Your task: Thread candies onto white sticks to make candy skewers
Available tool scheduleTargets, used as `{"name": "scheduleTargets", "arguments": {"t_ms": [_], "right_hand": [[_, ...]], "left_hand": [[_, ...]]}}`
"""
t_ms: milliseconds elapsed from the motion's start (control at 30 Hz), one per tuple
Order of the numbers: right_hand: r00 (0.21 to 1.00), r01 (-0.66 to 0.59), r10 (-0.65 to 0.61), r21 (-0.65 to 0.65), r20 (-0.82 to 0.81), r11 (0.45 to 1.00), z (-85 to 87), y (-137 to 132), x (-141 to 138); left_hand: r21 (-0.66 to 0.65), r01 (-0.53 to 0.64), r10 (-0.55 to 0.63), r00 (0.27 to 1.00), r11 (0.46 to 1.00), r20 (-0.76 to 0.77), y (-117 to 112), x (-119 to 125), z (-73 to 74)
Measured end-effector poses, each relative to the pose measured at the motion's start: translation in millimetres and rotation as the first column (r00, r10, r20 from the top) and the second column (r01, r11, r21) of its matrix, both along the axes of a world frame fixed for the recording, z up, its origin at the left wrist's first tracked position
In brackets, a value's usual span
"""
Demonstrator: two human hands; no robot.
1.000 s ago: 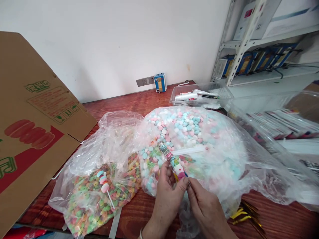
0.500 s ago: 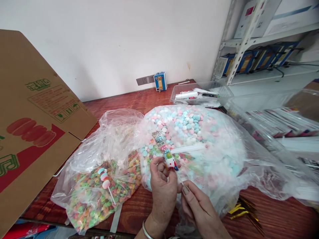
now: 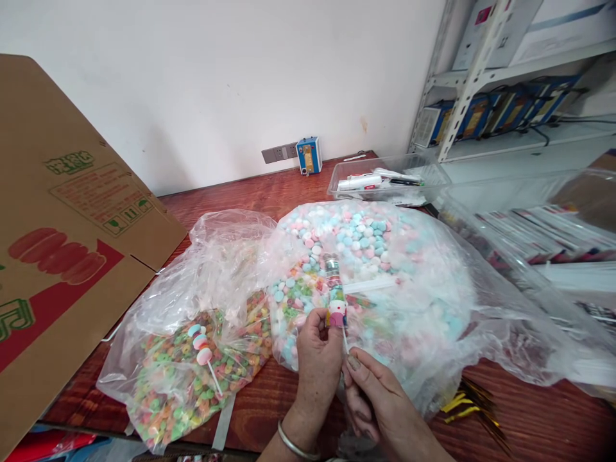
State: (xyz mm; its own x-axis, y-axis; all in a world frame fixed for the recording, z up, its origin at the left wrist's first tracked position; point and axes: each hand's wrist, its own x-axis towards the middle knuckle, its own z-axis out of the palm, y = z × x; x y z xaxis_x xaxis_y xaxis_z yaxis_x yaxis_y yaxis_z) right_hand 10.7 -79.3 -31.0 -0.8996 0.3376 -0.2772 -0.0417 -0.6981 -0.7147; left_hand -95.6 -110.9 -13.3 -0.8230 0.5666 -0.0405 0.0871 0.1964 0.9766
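Observation:
A candy lollipop in a printed clear wrapper stands up on a thin white stick. My left hand is closed around the wrapper's lower end, with thumb and fingers pinching it near the stick. Lower down and to the right, my right hand pinches the stick between thumb and forefinger. Behind both hands spreads a large clear bag of pastel candies, with white sticks lying on it. To the left, an unwrapped candy skewer rests on a bag of ring-shaped gummies.
A cardboard box stands at the left. At the back are a clear tray of pens and a small blue device. On the right are a clear bin, gold foil ties and a metal shelf.
The wrapped lollipop has turned about its stick and swung more upright, its top moving right. Both hands keep their hold. The left hand has shifted slightly right.

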Motion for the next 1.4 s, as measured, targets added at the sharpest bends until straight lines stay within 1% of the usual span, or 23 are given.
{"name": "scheduleTargets", "arguments": {"t_ms": [100, 200, 400, 600, 667, 700, 733, 767, 800, 833, 867, 900, 933, 967, 1000, 1100, 1167, 1200, 1267, 1300, 1333, 1400], "right_hand": [[1.0, -0.02, 0.02, 0.005, 0.017, 1.0, -4.5, 3, 1], [0.999, -0.005, 0.004, 0.03, 0.036, 1.0, -6.6, 3, 0], [0.997, 0.052, -0.057, 0.088, 0.057, 0.995, -7.2, 2, -1], [0.993, 0.088, -0.1, 0.174, 0.061, 0.981, -10.5, 4, 1], [0.993, 0.082, -0.098, 0.221, 0.061, 0.972, -10.0, 7, 2], [0.994, 0.076, -0.094, 0.245, 0.063, 0.966, -9.1, 8, 3], [0.994, 0.068, -0.089, 0.269, 0.067, 0.961, -7.9, 10, 4], [0.994, 0.058, -0.083, 0.291, 0.071, 0.955, -6.5, 12, 5], [0.994, 0.048, -0.074, 0.309, 0.074, 0.95, -5.0, 14, 5], [0.995, 0.032, -0.06, 0.323, 0.076, 0.946, -3.6, 15, 6], [0.996, 0.017, -0.045, 0.332, 0.077, 0.943, -2.4, 16, 7], [0.997, 0.002, -0.029, 0.336, 0.075, 0.942, -1.6, 16, 7], [0.997, -0.01, -0.014, 0.333, 0.072, 0.943, -1.3, 16, 8], [0.998, -0.021, -0.002, 0.329, 0.07, 0.944, -1.5, 15, 8], [0.997, -0.031, 0.008, 0.321, 0.071, 0.946, -2.2, 15, 8], [0.997, -0.05, 0.031, 0.293, 0.069, 0.955, -6.0, 13, 8], [0.996, -0.061, 0.041, 0.293, 0.074, 0.954, -7.3, 13, 8], [0.996, -0.053, 0.027, 0.321, 0.082, 0.945, -6.7, 14, 7], [0.994, 0.0, -0.048, 0.427, 0.103, 0.904, -2.7, 16, 5], [0.989, 0.044, -0.107, 0.483, 0.104, 0.875, 0.4, 17, 4], [0.98, 0.092, -0.17, 0.529, 0.101, 0.844, 3.8, 18, 2], [0.957, 0.176, -0.277, 0.582, 0.089, 0.794, 10.1, 21, -3]], "left_hand": [[-0.1, 0.011, -0.032, 0.977, 0.995, -0.21, -4, -1, -4.4], [-0.162, 0.014, -0.064, 0.949, 0.987, -0.31, -7, 2, -7.0], [-0.17, 0.064, -0.123, 0.922, 0.983, -0.366, -10, 9, -5.9], [-0.141, 0.169, -0.206, 0.93, 0.975, -0.304, -12, 13, -3.8], [-0.093, 0.182, -0.199, 0.953, 0.979, -0.228, -12, 12, -1.5], [-0.043, 0.19, -0.194, 0.97, 0.981, -0.149, -12, 11, 0.5], [0.037, 0.201, -0.199, 0.979, 0.979, -0.033, -12, 9, 3.2], [0.146, 0.208, -0.225, 0.968, 0.967, 0.111, -12, 7, 6.4], [0.267, 0.204, -0.276, 0.923, 0.942, 0.269, -13, 5, 10.1], [0.376, 0.181, -0.339, 0.846, 0.909, 0.412, -13, 3, 14.0], [0.454, 0.147, -0.396, 0.754, 0.879, 0.524, -13, 1, 17.8], [0.49, 0.113, -0.429, 0.673, 0.864, 0.602, -13, 0, 21.2], [0.494, 0.094, -0.44, 0.617, 0.865, 0.653, -13, 0, 23.7], [0.48, 0.088, -0.435, 0.586, 0.873, 0.683, -13, 0, 25.3], [0.465, 0.082, -0.422, 0.579, 0.881, 0.698, -12, 1, 25.8], [0.438, 0.031, -0.365, 0.61, 0.898, 0.704, -8, 8, 21.8], [0.408, -0.044, -0.281, 0.659, 0.912, 0.698, -5, 14, 16.9], [0.387, -0.085, -0.228, 0.686, 0.918, 0.691, -3, 16, 14.5], [0.347, -0.154, -0.131, 0.727, 0.925, 0.674, -1, 22, 10.4], [0.33, -0.167, -0.1, 0.745, 0.929, 0.659, 0, 25, 8.7], [0.315, -0.157, -0.087, 0.763, 0.936, 0.64, 1, 28, 7.2], [0.285, -0.093, -0.091, 0.816, 0.954, 0.572, 1, 32, 4.8]]}}
